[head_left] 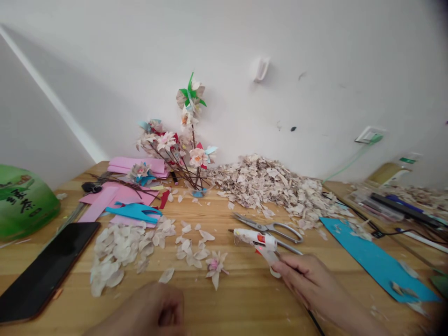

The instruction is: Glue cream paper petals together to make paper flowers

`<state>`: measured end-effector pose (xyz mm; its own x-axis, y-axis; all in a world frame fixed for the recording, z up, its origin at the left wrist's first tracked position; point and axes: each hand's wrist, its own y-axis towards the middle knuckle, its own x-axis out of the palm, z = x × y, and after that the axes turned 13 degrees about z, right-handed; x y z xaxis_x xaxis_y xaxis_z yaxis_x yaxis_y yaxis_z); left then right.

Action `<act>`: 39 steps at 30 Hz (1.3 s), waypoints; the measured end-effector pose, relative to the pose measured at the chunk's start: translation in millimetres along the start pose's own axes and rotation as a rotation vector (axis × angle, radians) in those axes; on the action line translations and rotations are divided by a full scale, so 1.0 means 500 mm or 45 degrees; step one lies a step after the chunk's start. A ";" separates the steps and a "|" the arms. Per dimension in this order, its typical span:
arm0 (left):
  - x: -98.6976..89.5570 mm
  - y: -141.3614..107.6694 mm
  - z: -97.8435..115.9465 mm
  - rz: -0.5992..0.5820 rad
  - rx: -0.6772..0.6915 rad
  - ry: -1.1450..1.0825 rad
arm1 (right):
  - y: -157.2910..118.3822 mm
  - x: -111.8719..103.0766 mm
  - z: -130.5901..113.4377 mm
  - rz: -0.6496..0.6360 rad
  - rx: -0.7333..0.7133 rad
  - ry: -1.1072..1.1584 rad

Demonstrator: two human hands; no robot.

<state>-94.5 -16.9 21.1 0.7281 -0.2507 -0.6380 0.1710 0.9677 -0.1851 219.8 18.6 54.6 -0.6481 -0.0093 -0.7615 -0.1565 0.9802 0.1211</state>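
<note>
head view: the person's right hand [308, 280] is closed round the handle [269, 257] of a white glue gun with an orange-red patch [259, 239], in front of the silver metal scissors [262, 227]. the left hand [154, 305] is loosely curled at the front; whether it has hold of anything, one cannot tell. the dark tip [231, 230] may be hot, so if it dips, glue could drip on the loose, pale, dry petals [191, 254] and clump them. the thin black cord [316, 323] could snag and tug the gun. if the left hand slides over, it could bump the small cream flower with a pink middle [216, 267], which lies on the wooden table [241, 310] between the hands. its pointy petals spread like a star and look easy to tear.
</note>
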 end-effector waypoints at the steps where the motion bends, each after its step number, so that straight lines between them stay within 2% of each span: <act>1: 0.001 0.010 0.004 0.014 0.013 0.034 | 0.001 -0.005 0.008 -0.028 0.020 -0.040; 7: -0.039 0.052 0.003 0.377 0.170 0.072 | 0.003 -0.049 0.053 -0.253 0.104 -0.163; 12: -0.066 0.061 -0.006 0.482 0.106 0.009 | -0.003 -0.059 0.051 -0.286 0.101 -0.273; 17: -0.059 0.071 -0.019 0.497 0.002 -0.110 | -0.004 -0.039 -0.005 -0.374 0.052 -0.224; 21: -0.045 0.077 -0.049 0.515 -0.048 -0.179 | 0.018 -0.003 -0.070 -0.312 -0.049 -0.143; 26: -0.037 0.065 -0.073 0.499 -0.005 -0.145 | 0.069 0.065 -0.147 -0.154 -0.253 -0.083; 31: -0.013 0.042 -0.051 0.356 0.118 -0.078 | 0.124 0.136 -0.195 -0.198 -0.553 -0.189; 34: 0.004 0.032 -0.033 0.265 0.204 -0.029 | 0.161 0.172 -0.215 -0.234 -0.625 -0.261; 39: 0.017 0.025 -0.021 0.232 0.336 0.062 | 0.223 0.232 -0.251 -0.243 -0.714 -0.328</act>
<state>-93.4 -7.2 5.4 0.7311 -0.0678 -0.6789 0.2120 0.9684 0.1315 33.5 102.1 59.6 -0.3816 -0.0571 -0.9226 -0.6624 0.7131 0.2298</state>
